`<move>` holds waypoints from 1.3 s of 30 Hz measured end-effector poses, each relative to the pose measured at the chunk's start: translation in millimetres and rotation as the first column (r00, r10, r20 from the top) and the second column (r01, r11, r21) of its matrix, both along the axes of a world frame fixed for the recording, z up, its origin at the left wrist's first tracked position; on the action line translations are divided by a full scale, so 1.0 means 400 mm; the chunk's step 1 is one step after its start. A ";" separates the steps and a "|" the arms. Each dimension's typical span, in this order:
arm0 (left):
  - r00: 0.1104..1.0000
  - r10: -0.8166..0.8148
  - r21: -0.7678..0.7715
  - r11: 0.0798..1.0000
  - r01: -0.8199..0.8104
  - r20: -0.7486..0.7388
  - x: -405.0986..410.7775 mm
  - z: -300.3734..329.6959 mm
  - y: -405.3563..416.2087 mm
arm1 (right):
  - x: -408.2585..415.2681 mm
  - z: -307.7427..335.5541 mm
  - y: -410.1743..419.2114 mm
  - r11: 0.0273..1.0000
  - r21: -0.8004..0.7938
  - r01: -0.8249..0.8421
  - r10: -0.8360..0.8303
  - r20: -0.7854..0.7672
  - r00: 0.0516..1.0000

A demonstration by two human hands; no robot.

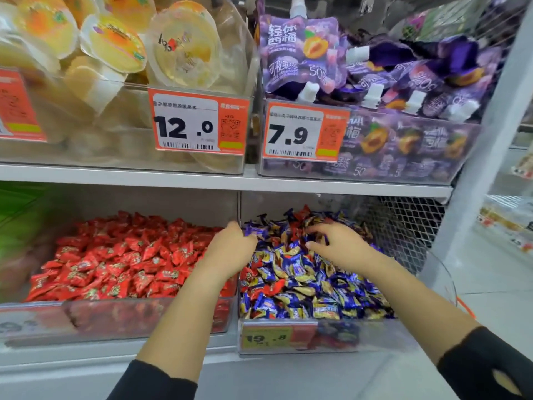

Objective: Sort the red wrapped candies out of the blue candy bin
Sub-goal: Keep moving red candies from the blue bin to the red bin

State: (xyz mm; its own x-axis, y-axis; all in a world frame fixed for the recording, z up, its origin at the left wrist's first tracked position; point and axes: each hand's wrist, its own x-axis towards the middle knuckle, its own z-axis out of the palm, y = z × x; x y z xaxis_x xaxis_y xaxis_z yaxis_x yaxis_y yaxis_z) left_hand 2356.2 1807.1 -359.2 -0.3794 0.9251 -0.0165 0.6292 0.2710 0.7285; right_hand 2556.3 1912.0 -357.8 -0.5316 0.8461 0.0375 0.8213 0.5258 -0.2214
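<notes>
Head view: left hand (230, 245) curled at the divider, fingers hidden (grip unreadable). Right hand (336, 241) spread, fingertips touching blue candies (291, 264) in the blue candy bin (375, 336). Stray red wrapped candies (272, 287) lie below both hands; red bin (144, 316) left of them.

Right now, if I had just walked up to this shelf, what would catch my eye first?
Probably the two bins of wrapped sweets on the lower shelf: a solid red heap on the left and a blue heap on the right with a few red candies mixed in. Two bare hands, left hand and right hand, reach over the blue heap. Above, big orange price tags read 12.0 and 7.9.
</notes>
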 end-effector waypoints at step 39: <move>0.997 -0.050 -0.067 0.997 0.046 -0.058 0.002 0.025 -0.023 | -0.100 -0.005 -0.009 0.963 0.179 -0.202 0.059 0.593 0.803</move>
